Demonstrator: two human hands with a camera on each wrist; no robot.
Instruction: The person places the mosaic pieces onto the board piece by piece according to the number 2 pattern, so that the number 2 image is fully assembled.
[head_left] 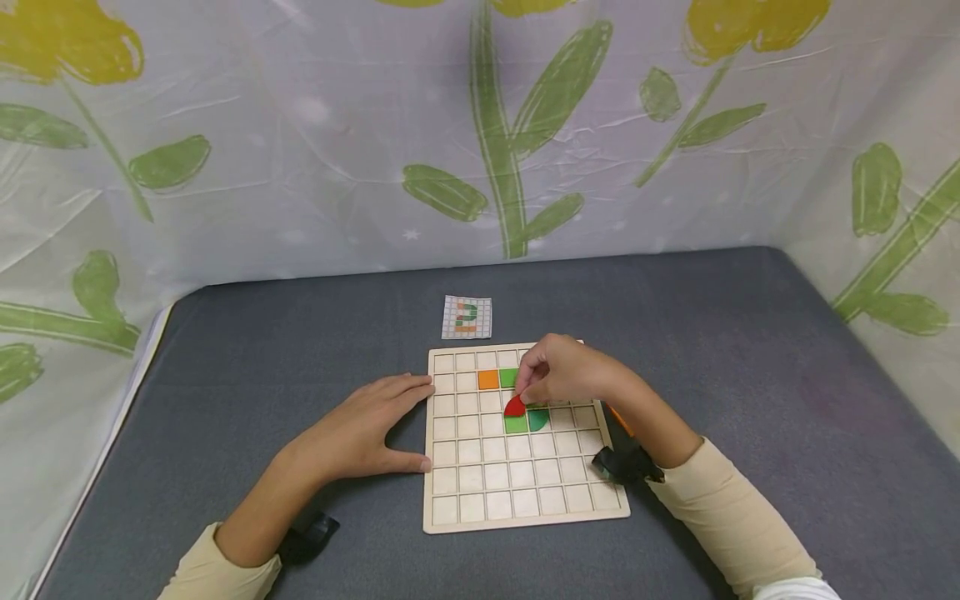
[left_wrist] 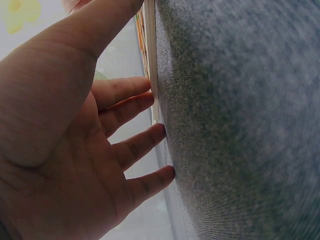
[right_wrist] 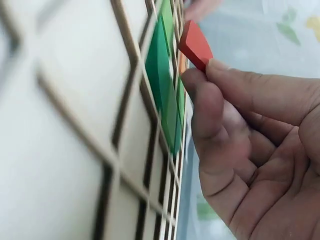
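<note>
A pale wooden grid board [head_left: 480, 500] lies on the table, with an orange square tile [head_left: 488, 380], a light green square tile [head_left: 516, 424] and a dark green quarter-round tile [head_left: 538, 419] in its cells. Between thumb and index finger my right hand [head_left: 562, 371] pinches a red quarter-round tile [head_left: 514, 407] just over the board. The right wrist view shows the red tile [right_wrist: 195, 46] held by its corner, close above the green pieces. My left hand [head_left: 367, 429] rests at the board's left edge, its fingers spread and fingertips touching the rim [left_wrist: 154, 107].
Behind the board lies a small printed card [head_left: 467, 317] showing a grid pattern in orange and green. Something orange [head_left: 622, 422] shows beside the board's right edge, partly under my right forearm. A dark grey cloth [head_left: 322, 333] covers the table, and flower-printed curtains [head_left: 315, 167] surround it.
</note>
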